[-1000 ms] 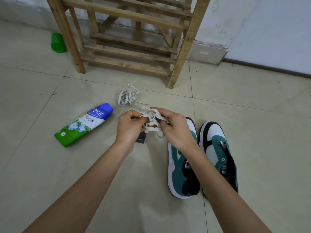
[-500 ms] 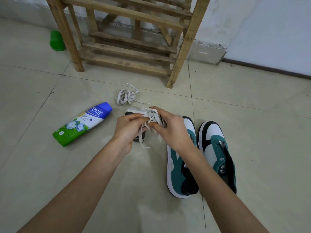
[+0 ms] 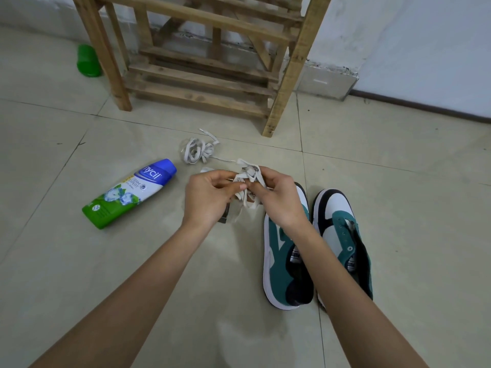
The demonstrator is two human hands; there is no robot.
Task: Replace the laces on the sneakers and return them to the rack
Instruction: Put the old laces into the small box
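Laces [image 3: 248, 176] pinched, L hand [image 3: 210, 197], R hand [image 3: 281, 200], tangled?

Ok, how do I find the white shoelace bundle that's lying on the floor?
Start at the wooden slatted rack by the wall and look at the pale tiled floor in front of it. The small coiled bundle of flat white laces lies there, beyond the blue-capped green bottle. Unlike the other tangled white lace, no hand touches it.

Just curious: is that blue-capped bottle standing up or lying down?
Lying down: the bottle rests on its side on the floor.
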